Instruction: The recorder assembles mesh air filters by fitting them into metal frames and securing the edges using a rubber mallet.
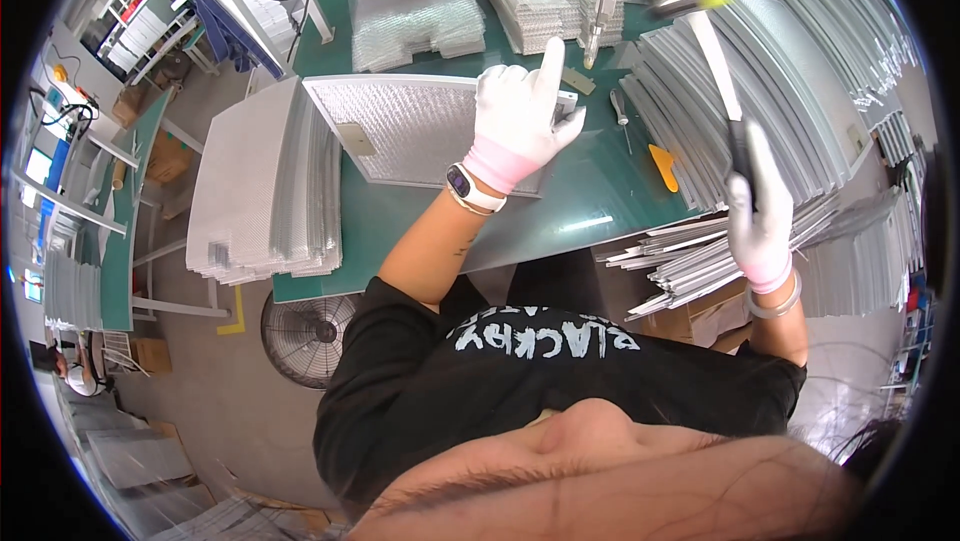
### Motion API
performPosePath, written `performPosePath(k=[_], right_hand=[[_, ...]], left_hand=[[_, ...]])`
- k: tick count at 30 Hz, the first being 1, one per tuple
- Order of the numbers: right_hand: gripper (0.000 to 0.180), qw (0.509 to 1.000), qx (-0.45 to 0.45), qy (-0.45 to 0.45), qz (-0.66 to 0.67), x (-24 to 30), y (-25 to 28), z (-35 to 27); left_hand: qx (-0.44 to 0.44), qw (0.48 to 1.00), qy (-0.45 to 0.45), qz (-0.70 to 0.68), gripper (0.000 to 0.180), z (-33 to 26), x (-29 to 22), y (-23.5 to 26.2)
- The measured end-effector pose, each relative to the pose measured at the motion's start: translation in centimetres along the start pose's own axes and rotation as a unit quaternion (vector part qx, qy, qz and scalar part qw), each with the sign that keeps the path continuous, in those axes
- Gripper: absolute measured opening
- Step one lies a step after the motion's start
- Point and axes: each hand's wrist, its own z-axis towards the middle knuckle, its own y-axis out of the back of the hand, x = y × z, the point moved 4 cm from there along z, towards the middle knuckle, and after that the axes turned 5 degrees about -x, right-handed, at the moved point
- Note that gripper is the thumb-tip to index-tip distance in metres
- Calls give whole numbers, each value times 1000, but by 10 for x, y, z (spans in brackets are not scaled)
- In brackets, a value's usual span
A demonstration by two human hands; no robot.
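My right hand (762,206), in a white glove with a pink cuff, is closed round the black grip of a mallet (718,66). The mallet stands raised, its pale shaft pointing up and its yellow-and-dark head blurred by motion. Over the right part of a silvery framed mesh panel (405,126) is my left hand (520,121), gloved the same way. Its index finger and thumb are stretched apart, the other fingers are bent, and no object shows in it. Whether it touches the panel, I cannot tell. The panel rests on the green table (600,211), beside a stack of mesh sheets (245,181).
A screwdriver (621,109) and a yellow scraper (663,168) lie right of the panel. Behind it stand more sheet stacks (420,16) and an upright metal tool (605,1). Framed panels (745,101) are piled at right. A fan (308,336) stands on the floor.
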Motion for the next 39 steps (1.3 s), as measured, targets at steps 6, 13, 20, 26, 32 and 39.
performPosePath(k=[6, 13, 20, 26, 32, 39], right_hand=[[55, 987, 156, -45, -15, 9, -34, -15], [54, 987, 80, -104, 91, -54, -106, -66], [56, 976, 154, -148, -49, -80, -185, -115], [57, 933, 37, -196, 301, -61, -195, -66], [56, 806, 98, -274, 515, -36, -207, -62], [52, 850, 90, -275, 441, -38, -196, -62]], left_hand=[[3, 1000, -8, -8, 87, -2, 0, -5], [-36, 998, -34, -45, 61, -12, -6, 11], [-220, 894, 41, -387, 46, -20, 68, 118], [-293, 532, 107, -788, 42, -60, 171, 140], [-251, 501, 73, -825, 47, -97, 183, 102], [-298, 452, 124, -831, 40, -108, 188, 85]])
